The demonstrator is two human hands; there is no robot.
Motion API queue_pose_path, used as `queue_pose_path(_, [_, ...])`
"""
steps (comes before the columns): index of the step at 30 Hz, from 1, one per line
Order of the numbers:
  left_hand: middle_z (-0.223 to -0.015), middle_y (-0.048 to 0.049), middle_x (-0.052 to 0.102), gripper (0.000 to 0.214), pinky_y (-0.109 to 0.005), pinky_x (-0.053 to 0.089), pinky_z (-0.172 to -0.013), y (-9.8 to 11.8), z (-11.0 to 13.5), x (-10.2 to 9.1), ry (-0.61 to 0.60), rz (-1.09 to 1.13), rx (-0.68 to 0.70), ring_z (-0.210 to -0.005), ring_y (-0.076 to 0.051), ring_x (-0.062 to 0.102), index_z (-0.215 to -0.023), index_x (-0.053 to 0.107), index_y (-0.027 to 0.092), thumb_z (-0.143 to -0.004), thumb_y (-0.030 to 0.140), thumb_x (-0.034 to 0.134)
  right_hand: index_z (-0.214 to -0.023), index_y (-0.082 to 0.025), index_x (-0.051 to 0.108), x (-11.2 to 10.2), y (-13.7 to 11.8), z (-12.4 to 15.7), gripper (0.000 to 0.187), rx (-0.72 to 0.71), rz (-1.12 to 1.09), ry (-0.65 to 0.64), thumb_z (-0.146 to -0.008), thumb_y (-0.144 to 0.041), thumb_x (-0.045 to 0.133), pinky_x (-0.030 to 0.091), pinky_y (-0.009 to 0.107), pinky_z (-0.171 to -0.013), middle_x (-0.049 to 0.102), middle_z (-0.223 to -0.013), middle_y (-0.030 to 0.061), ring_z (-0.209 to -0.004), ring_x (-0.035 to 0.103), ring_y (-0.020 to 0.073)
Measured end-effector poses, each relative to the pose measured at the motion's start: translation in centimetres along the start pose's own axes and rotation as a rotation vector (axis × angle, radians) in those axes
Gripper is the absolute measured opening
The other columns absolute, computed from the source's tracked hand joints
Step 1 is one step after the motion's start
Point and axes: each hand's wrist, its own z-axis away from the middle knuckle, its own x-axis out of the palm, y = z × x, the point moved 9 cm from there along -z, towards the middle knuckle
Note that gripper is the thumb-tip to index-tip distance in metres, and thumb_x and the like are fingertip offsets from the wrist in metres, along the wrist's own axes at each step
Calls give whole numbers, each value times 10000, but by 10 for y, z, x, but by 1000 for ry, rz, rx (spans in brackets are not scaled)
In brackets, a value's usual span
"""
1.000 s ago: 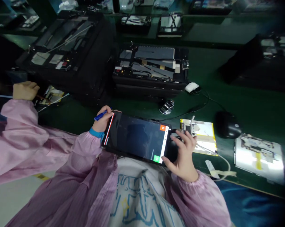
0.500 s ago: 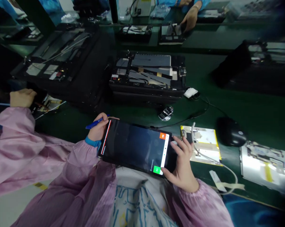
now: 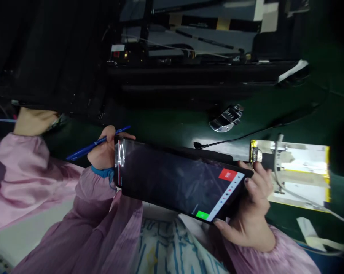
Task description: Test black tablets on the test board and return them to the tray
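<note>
We held a black tablet [image 3: 177,179] in front of us with both hands, just above our lap. Its long axis ran across the view from left to right, dipping slightly toward the right, and its dark screen faced up at us. A red button [image 3: 227,174] and a green button [image 3: 203,215] showed on the screen near its right end, beside a white strip of icons.

Our left hand [image 3: 105,148] gripped the tablet's left short edge. The left fingers [image 3: 110,133] curled narrowly around that edge while also holding a blue pen [image 3: 97,144], whose tip pointed left. A blue wristband [image 3: 102,172] showed at that wrist. Our right hand [image 3: 249,205] held the right end, with the right fingers [image 3: 259,182] wrapped over the edge and the thumb below it.

Beyond the tablet, on the green table [image 3: 166,129], lay a silver tally counter [image 3: 226,118] and a thin black cable [image 3: 246,137]. To the right, a flat pack with yellow edges [image 3: 292,171] lay under a white cable [image 3: 276,163], just beside our right hand. An opened black tablet casing [image 3: 189,64] sat further ahead. At far left, a co-worker's hand [image 3: 32,121] rested apart from ours, with a pink sleeve [image 3: 23,163] behind it.
</note>
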Motion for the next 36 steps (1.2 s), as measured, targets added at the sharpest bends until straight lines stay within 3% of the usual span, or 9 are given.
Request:
queue_pose_path(6, [-867,-104,721,387,-368,549,-577,-3,-1,4,14,-20,4,-658,-265,681,-685,355,201,-630,335,715,-1502,-278,188,-2,0,-1,901,-2,8,23,-726,-508,582,73,740,-1065,242,-1541,51,-1395,207,421])
queue_pose_path(12, [-1016,-109,706,371,-450,542,-742,-7,3,-3,90,-7,3,-861,-308,684,-725,340,205,-653,296,692,-1503,-279,182,-1,-1,-2,909,25,45,-10,-725,-497,597,78,764,-1052,206,-1557,70,-1389,182,455])
queue_pose_path(21, [-1006,-92,706,313,-466,529,-793,-8,3,-2,75,-26,-15,-966,-323,657,-733,384,200,-683,282,682,-1496,-263,177,1,-5,-2,907,24,68,-42,-727,-490,602,81,791,-1022,245,-1532,124,-1384,164,492])
queue_pose_path(24, [-1027,-94,702,285,-466,526,-803,-9,3,-4,95,-23,-26,-986,-323,652,-738,394,198,-701,262,669,-1496,-279,152,5,-3,-2,895,51,77,-97,-738,-449,597,62,765,-1049,190,-1555,107,-1405,133,463])
queue_pose_path(29, [-1043,-91,702,251,-467,520,-822,-11,2,-8,151,-25,-42,-998,-316,648,-734,392,196,-728,232,641,-1488,-288,173,4,-4,-1,923,45,92,-73,-698,-482,610,76,747,-1059,186,-1558,89,-1407,142,450])
queue_pose_path(36, [-1033,-90,705,255,-464,517,-835,-9,2,-3,126,-30,-23,-992,-311,653,-731,387,196,-718,231,639,-1488,-362,92,10,-1,1,917,85,137,-157,-721,-495,578,-3,690,-1108,50,-1589,0,-1433,63,420])
